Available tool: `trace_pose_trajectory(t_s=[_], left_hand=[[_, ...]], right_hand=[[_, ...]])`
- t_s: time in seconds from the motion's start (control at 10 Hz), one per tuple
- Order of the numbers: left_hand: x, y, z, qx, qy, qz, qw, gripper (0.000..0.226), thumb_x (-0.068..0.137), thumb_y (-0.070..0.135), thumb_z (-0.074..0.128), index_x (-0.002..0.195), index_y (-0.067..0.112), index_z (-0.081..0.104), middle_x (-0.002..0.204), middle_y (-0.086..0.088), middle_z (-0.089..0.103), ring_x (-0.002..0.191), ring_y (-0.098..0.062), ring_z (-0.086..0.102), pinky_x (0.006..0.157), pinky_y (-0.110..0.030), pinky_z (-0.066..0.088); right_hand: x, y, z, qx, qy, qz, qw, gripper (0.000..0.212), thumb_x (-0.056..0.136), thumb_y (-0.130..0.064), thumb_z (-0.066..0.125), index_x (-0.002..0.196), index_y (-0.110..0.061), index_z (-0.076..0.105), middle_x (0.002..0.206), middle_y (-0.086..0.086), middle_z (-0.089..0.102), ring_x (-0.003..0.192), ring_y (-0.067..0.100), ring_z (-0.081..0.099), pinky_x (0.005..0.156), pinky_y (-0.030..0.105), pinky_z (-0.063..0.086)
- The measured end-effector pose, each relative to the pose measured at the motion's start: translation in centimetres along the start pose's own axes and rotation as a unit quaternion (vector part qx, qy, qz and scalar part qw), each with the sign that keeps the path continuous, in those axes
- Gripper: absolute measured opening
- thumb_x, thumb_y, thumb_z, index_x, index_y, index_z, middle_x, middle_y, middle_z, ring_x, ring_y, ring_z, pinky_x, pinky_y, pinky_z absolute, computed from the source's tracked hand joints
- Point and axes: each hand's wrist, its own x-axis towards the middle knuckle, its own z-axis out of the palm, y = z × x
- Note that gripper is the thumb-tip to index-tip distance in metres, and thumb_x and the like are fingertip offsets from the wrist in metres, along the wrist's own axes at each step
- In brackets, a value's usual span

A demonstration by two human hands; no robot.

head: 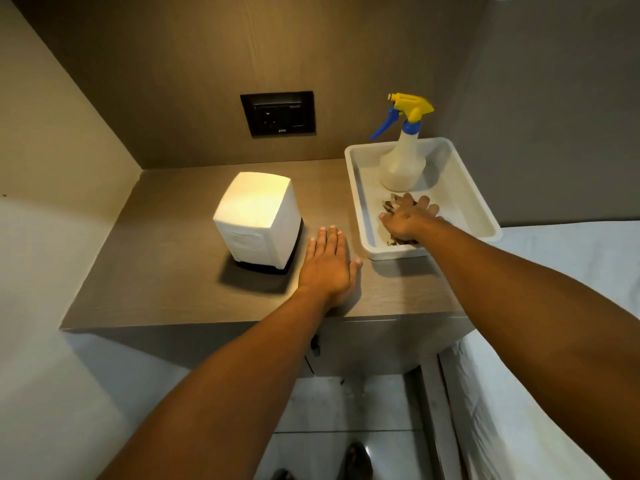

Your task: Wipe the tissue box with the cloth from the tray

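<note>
A white upright tissue box (258, 221) with a dark base stands on the brown wooden shelf (180, 292), left of centre. My left hand (327, 263) lies flat on the shelf just right of the box, fingers together, holding nothing. A white plastic tray (479, 206) sits at the shelf's right end. Inside it lies a dark patterned cloth (393, 204), mostly hidden under my right hand (408, 218), which rests on top of it with the fingers spread. Whether the fingers grip the cloth is not visible.
A clear spray bottle (403, 157) with a yellow and blue trigger stands at the back of the tray. A black wall socket panel (278, 113) is on the back wall. A white bed (571, 306) lies to the right, and tiled floor below the shelf.
</note>
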Motion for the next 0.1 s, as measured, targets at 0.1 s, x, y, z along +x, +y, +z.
trace_pose_trajectory(t_s=[0.1], left_hand=[[-0.71, 0.22, -1.14, -0.002, 0.032, 0.008, 0.999, 0.076, 0.110, 0.051, 0.024, 0.166, 0.004, 0.002, 0.176, -0.016, -0.001, 0.163, -0.031, -0.007, 0.131, -0.045, -0.002]], right_hand=[[-1.00, -0.19, -2.26, 0.012, 0.005, -0.005, 1.000, 0.080, 0.090, -0.063, 0.046, 0.149, -0.016, 0.020, 0.157, 0.016, 0.017, 0.143, 0.040, 0.021, 0.112, 0.054, 0.023]])
